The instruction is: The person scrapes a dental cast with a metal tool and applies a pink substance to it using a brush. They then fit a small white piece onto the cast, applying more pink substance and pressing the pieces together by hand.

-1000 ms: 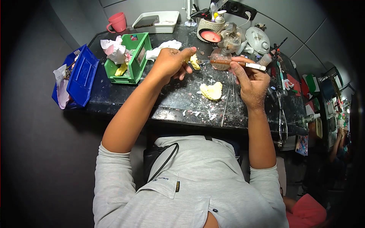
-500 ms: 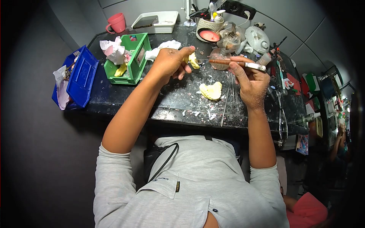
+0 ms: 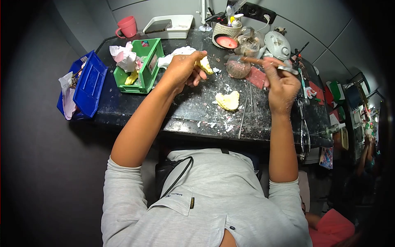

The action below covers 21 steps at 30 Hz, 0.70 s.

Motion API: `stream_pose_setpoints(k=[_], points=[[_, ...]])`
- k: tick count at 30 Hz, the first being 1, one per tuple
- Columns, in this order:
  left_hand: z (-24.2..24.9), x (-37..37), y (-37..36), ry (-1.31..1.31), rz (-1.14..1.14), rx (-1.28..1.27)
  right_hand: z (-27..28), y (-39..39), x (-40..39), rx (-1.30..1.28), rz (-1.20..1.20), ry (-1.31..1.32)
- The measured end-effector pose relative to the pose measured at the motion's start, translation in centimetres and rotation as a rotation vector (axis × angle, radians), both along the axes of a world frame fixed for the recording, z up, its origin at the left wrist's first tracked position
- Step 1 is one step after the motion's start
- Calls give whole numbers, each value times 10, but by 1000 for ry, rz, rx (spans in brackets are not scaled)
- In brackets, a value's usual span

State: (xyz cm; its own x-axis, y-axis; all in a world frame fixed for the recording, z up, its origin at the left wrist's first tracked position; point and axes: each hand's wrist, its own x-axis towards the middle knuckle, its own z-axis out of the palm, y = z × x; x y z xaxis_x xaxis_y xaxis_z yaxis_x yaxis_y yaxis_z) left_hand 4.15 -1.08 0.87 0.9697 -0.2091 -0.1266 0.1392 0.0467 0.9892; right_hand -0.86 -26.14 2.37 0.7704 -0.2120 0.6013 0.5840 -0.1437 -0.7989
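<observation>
My left hand is closed around a pale yellow plaster cast, which sticks out past the fingertips and is partly hidden by them. In my right hand is a wooden-handled knife with a metal end. It is smeared by motion, and its tip lies over the round glass jar, apart from the cast. A second yellow plaster cast lies on the dark bench between my hands. Pale dust coats my right hand and wrist.
A green bin with crumpled paper and a blue bin stand at left. Behind are a pink mug, a white tray and a pink wax dish. A pink sheet and thin metal rods lie near my right hand.
My right hand has moved right and slightly back, drawing the knife away from the cast in my left hand. The pink sheet beneath now shows. My left hand has barely shifted.
</observation>
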Motion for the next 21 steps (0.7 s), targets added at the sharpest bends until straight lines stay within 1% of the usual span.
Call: stream_pose_setpoints(k=[1,2,4,5,7,11,13,14,16,18,20,21], points=[[0,0,0,11,17,-25,3,-3,7,116,-14,15],[-1,0,1,10,19,-26,4,-4,13,115,-13,14],[-1,3,2,21,10,-92,6,-5,24,206,-39,43],[-3,4,2,19,6,-92,3,-7,29,171,-29,48],[-4,7,4,12,-53,-173,3,-3,31,148,-39,71],[-3,6,2,-20,-66,-210,2,3,33,116,-27,110],[0,4,1,-125,-45,-237,3,4,31,110,-24,122],[-1,5,0,-127,-46,-236,3,3,31,121,-11,117],[-2,5,-1,-151,21,-215,2,1,31,134,4,113],[-1,2,-5,-182,56,-218,1,-7,31,259,13,119],[1,-2,-7,-213,87,-224,0,-17,27,254,-9,142],[3,-3,-6,-212,104,-185,-2,-21,25,276,-18,153]])
